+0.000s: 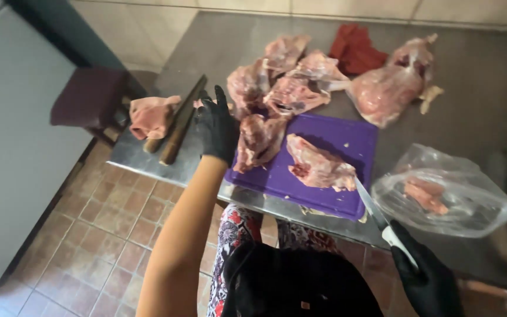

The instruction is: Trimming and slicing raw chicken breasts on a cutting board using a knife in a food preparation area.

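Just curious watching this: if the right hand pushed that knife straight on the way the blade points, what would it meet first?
Most likely the raw meat piece on the purple cutting board: the knife in the right hand already has its tip at that piece's edge.

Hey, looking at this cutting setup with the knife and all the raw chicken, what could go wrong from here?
The purple cutting board hangs past the edge of the metal table, so it might tip or slide under pressure. The knife in the right hand points at the chicken piece while the left hand rests on meat nearby; a slip could likely cut the glove. Another chicken piece sits at the table's corner and may fall.
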